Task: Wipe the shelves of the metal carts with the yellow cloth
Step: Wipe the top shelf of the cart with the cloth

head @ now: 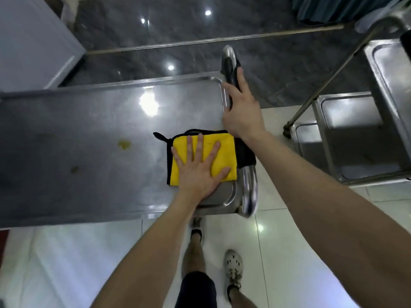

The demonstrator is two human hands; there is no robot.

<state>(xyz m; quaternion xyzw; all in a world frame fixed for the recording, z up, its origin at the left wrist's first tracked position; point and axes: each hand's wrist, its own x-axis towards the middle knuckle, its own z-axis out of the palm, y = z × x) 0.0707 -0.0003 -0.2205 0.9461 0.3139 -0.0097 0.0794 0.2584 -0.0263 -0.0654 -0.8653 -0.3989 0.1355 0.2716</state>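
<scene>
One folded, black-edged yellow cloth (229, 152) under flat left hand (198, 174); right hand (240, 114) grips cart handle (229, 56).

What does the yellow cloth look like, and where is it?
The yellow cloth looks soft and fuzzy. It is folded into a rectangle, with a black edge, a dark underside and a small black loop at one corner. It lies flat on the cart's shiny metal top shelf, at the end near the handle. The left hand presses down on it with fingers spread.
</scene>
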